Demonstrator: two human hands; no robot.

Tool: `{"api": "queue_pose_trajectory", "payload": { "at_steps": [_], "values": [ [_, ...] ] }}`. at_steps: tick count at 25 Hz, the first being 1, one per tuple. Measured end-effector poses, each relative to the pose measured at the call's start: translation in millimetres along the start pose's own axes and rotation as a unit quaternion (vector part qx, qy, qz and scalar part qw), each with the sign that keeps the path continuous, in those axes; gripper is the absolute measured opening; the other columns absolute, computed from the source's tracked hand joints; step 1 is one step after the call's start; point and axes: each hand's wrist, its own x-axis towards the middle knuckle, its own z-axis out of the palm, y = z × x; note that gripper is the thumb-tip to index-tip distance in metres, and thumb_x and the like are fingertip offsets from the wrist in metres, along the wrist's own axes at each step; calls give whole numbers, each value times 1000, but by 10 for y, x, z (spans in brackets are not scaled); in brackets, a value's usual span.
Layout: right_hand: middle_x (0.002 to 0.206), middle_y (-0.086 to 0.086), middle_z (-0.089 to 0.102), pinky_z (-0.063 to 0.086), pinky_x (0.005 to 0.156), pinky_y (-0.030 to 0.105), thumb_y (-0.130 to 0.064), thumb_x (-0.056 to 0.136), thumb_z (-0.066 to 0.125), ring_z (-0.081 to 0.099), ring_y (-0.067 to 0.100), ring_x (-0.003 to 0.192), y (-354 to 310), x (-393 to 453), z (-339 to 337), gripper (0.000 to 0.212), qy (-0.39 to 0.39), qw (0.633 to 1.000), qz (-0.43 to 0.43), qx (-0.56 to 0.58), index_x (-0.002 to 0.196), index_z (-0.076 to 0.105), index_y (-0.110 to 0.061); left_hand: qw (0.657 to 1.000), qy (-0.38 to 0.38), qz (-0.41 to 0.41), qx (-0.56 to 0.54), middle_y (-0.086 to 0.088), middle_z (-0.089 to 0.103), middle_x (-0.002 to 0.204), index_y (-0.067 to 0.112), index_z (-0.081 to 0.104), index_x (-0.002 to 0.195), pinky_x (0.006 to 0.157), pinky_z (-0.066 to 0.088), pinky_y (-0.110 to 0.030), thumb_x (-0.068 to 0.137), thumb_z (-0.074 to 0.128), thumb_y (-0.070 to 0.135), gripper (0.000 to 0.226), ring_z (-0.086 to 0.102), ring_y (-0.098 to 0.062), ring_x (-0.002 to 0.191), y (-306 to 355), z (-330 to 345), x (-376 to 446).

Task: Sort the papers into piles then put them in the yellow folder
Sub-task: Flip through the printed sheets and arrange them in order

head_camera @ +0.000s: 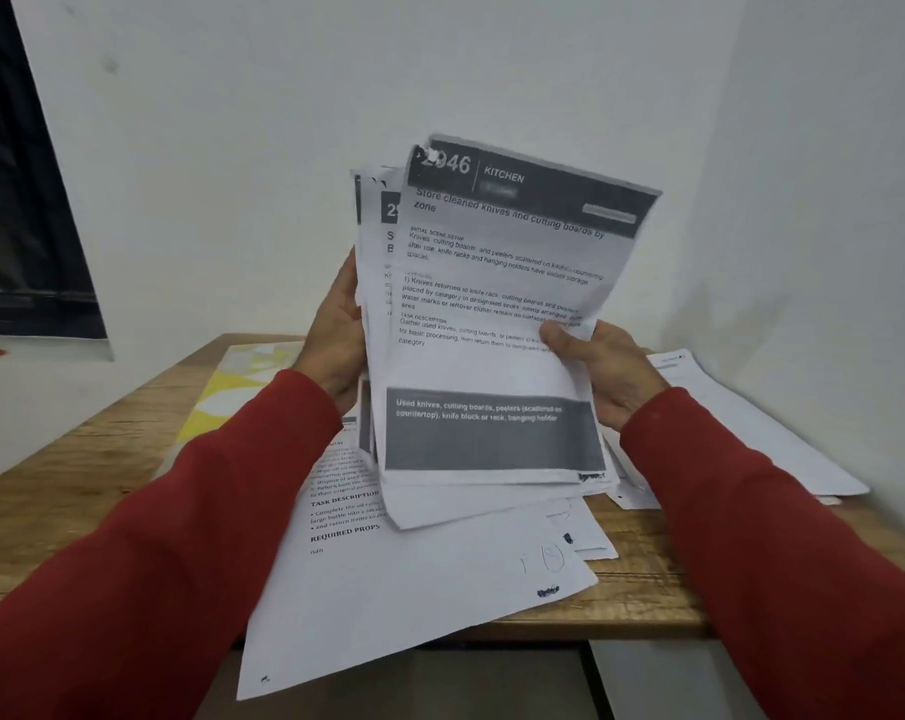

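White walls are closing in a corner around a wooden table (102,491), and everything is sitting on or above that surface. Nearest the camera, two red sleeves (190,553) are reaching forward from the bottom corners. Between them a large loose sheet (398,605) is lying on the table with its near corner hanging over the front edge; printed headings such as "TASK DESCRIPTION" and "REQUIRED PROPS" are showing on its left part.

Just beyond, both hands are holding a stack of papers (492,356) upright and tilted above the table. The left hand (336,335) is gripping the stack's left edge, palm against the side, fingers hidden behind the sheets. The right hand (601,371) is gripping the right edge, its thumb lying across the front page and pinching it against the curled fingers behind. The front page is showing a dark header reading "KITCHEN" and a grey box lower down; more pages are fanning out behind it at the upper left.

Farther back on the left, the yellow folder (232,387) is lying flat on the table, partly hidden by the left arm. To the right, near the wall, another pile of white sheets (741,423) is resting on the table.
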Motion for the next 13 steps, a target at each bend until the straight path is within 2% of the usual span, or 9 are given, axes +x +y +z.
{"api": "queue_pose_trajectory", "payload": {
  "at_steps": [2,3,5,8,11,13],
  "values": [
    [116,11,73,59,88,32,-1,89,67,72,22,103,-9,21,-27,36,33,999,-34,-10,125,63,-2,999,-24,-45,-14,-15,68,127,10,57,136,94,56,-45,100,52,12,36,67,-31,114,-33,-28,11],
    [115,11,73,59,87,31,0,90,66,72,21,102,-12,23,-37,33,41,998,-46,-11,123,64,-3,998,-14,-68,-9,-15,69,124,7,60,133,94,56,-43,101,50,12,34,68,-30,111,-49,-36,8],
    [114,9,74,59,86,30,1,91,66,73,21,101,-8,26,-41,30,46,996,-69,-13,120,66,-5,996,40,-76,23,-14,74,112,2,66,121,87,58,-38,101,54,12,26,73,-24,97,-77,-49,4],
    [109,7,76,58,88,31,1,89,68,73,21,101,-5,42,-37,28,57,994,-92,-22,116,68,-7,990,124,-45,49,-8,77,97,7,72,100,80,60,-38,93,68,20,15,74,-20,84,-77,-102,23],
    [105,6,77,59,89,33,-3,83,75,73,22,99,-22,56,-74,27,118,985,-114,-48,109,71,-10,992,112,-58,31,-9,76,103,13,71,101,80,61,-40,95,66,29,19,73,-23,90,-33,-118,23],
    [103,4,77,60,85,30,-2,86,74,74,19,95,-52,73,-157,22,180,974,-128,-56,105,72,-13,990,95,-85,64,-6,77,102,17,70,102,75,62,-38,99,60,30,17,73,-19,86,-56,-123,26]
  ]
}}
